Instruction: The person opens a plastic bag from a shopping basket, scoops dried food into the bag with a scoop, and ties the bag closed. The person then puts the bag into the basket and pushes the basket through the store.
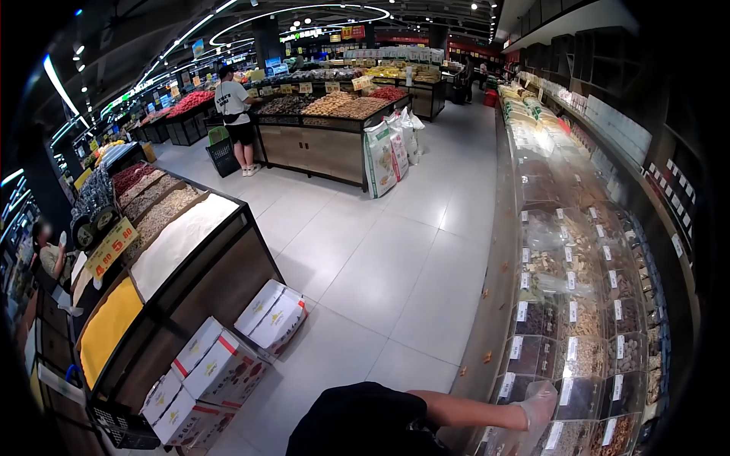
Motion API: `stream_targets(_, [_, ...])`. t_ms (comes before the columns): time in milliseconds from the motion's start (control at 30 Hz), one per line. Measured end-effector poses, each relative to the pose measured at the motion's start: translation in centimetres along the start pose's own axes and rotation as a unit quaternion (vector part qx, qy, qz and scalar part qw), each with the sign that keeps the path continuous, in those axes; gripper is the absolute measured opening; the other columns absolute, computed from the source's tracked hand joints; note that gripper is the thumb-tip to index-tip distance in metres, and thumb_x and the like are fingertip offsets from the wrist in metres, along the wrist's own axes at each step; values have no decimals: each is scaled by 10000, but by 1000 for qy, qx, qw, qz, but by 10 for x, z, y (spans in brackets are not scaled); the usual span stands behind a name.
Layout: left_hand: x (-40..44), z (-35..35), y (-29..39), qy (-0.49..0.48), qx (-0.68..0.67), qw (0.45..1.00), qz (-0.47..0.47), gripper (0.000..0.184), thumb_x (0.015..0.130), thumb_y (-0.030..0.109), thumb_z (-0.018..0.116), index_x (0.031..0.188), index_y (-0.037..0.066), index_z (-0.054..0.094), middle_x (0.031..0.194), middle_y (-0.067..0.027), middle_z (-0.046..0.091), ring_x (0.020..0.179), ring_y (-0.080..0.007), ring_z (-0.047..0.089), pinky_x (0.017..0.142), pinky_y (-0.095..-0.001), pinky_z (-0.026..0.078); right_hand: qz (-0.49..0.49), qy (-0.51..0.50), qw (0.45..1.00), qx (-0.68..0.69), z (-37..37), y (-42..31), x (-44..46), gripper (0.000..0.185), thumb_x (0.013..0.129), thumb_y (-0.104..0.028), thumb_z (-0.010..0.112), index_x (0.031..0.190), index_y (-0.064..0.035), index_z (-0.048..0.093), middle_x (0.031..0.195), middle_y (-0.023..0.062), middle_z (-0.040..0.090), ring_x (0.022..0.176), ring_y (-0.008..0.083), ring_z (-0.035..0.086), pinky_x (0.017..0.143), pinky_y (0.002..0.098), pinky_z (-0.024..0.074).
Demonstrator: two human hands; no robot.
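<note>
Presently, the right hand point(538, 406), covered by a clear plastic glove point(543, 397), is over the clear-covered bins point(586, 384) at the lower right of the frame. Its bare forearm point(471, 410) extends from a black sleeve point(361, 418) at bottom centre. Grip: cannot be determined; the fingers are too indistinct to show whether they are spread or hold anything. Bins run in lines up the right side, contain dry goods, and carry white labels point(566, 391); one label is just beside the hand. Lower left: white cartons point(220, 372) with red bands are on the floor point(411, 251) beside a display stand point(220, 273) bearing yellow and white heaps. Upper left: a person in a white shirt point(233, 102) stands at a wooden counter point(312, 156), a dark basket point(222, 157) alongside. Upper centre: filled sacks point(384, 156) stand at that counter's end.
</note>
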State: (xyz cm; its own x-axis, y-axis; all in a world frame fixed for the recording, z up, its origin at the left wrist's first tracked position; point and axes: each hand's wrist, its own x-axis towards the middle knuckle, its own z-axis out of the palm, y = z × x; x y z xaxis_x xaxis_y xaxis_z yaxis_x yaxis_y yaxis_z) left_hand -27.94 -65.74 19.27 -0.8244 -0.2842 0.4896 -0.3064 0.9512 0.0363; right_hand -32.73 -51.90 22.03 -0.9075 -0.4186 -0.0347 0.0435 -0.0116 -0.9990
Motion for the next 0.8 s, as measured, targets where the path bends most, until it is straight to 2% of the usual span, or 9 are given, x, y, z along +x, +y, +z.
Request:
stream_targets(100, [-22, 8, 8, -19, -44, 993, -109, 464, 770, 233, 576, 1158, -22, 572, 1091, -233, 535, 1101, -441, 455, 1008, -622, 324, -9, 28, 999, 14, -16, 3, 4, 600, 915, -130, 507, 1460, -22, 278, 1383, 207, 425, 1226, 329, 471, 1041, 463, 384])
stream_targets(200, [-66, 50, 29, 128, -360, 924, -6, 386, 839, 183, 554, 1181, 4, 567, 1151, -222, 533, 1135, -412, 461, 1019, -525, 354, -18, 62, 996, 59, -41, 12, 11, 587, 920, -129, 500, 1456, -19, 288, 1404, 209, 409, 1249, 330, 456, 1060, 464, 372])
stream_targets(300, [-90, 74, 67, -191, -489, 850, 49, 368, 894, 164, 525, 1236, 29, 529, 1232, -205, 520, 1199, -370, 454, 1042, -452, 346, -86, 92, 977, 170, -48, 28, 10, 548, 950, -150, 476, 1453, -26, 299, 1451, 198, 363, 1302, 308, 411, 1099, 446, 339])
stream_targets(433, [-99, 78, 97, -324, -450, 824, 118, 388, 922, 176, 506, 1282, 32, 493, 1270, -205, 505, 1223, -359, 445, 1057, -443, 332, -5, 71, 920, 385, -3, -10, -8, 534, 1000, -245, 434, 1460, -23, 279, 1478, 167, 332, 1341, 284, 379, 1118, 449, 323])
stream_targets(500, [-99, 79, 102, -354, -443, 814, 127, 398, 936, 182, 496, 1304, 33, 475, 1288, -205, 498, 1235, -354, 440, 1065, -438, 325, -93, 88, 912, 389, -2, -24, -11, 543, 995, -256, 443, 1458, -22, 281, 1484, 150, 328, 1347, 300, 369, 1119, 460, 321])
stream_targets(633, [-87, 71, 89, -337, -482, 805, 72, 418, 964, 195, 477, 1350, 36, 440, 1325, -205, 484, 1259, -343, 431, 1080, -429, 310, -265, 133, 934, 200, -51, -45, -23, 609, 953, -284, 510, 1457, -25, 287, 1489, 136, 332, 1340, 336, 369, 1117, 456, 314])
stream_targets(733, [-28, 26, 47, -166, -717, 675, -45, 544, 951, 141, 537, 1434, 30, 314, 1418, -107, 392, 1268, -226, 415, 1083, -364, 321, -225, 144, 957, 111, -79, -8, -15, 671, 897, -299, 599, 1433, 2, 330, 1468, 185, 358, 1311, 343, 404, 1091, 440, 335])
stream_targets(767, [-5, 21, 36, -92, -807, 580, -63, 574, 932, 100, 573, 1436, 33, 307, 1417, -77, 384, 1258, -191, 413, 1071, -339, 338, -228, 165, 955, -95, -91, 17, -19, 655, 890, -289, 612, 1417, 7, 359, 1457, 193, 374, 1313, 352, 401, 1099, 447, 313])
stream_targets(800, [7, 25, 34, -22, -754, 650, -94, 521, 933, 101, 583, 1397, 32, 359, 1354, -74, 436, 1238, -177, 426, 1052, -321, 348, -230, 193, 908, -293, -104, 43, -20, 639, 884, -280, 626, 1401, 12, 389, 1446, 201, 391, 1315, 361, 397, 1108, 454, 291])
